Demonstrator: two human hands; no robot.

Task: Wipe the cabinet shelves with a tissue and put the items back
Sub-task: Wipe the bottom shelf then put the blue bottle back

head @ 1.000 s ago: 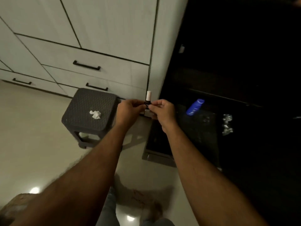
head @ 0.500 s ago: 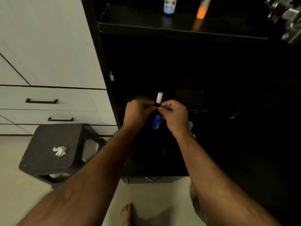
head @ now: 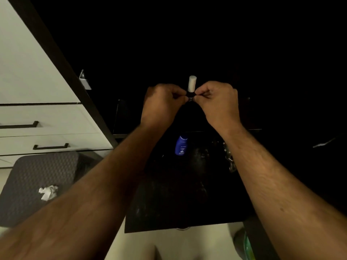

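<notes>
1. While both arms reach up to the middle of the frame, we see the left hand (head: 162,102) and right hand (head: 216,99) meet in front of a very dark cabinet (head: 244,53).
2. Both hands have fingers curled in, pinching a small bottle (head: 191,88) between them. It has a white cap on top & a dark lower part; it stands upright just above center.
3. The dark part is mostly hidden by the fingertips, so we can't tell more about it.
4. Lower down, near mid frame, a blue bottle (head: 181,146) sits on a dark shelf (head: 169,212), between the two forearms, well below the hands.
5. Something shiny & metal (head: 230,160) lies on the same shelf, just beside the right forearm. Too dark to tell what it is.
6. At lower left, a crumpled white tissue (head: 47,192) lies on top of a dark gray stool (head: 28,175). No hand touches it.
7. At left, pale drawers (head: 47,117) w/ black handles sit beside the cabinet's dark edge.
8. A pale floor (head: 178,244) shows at the bottom of the frame.
</notes>
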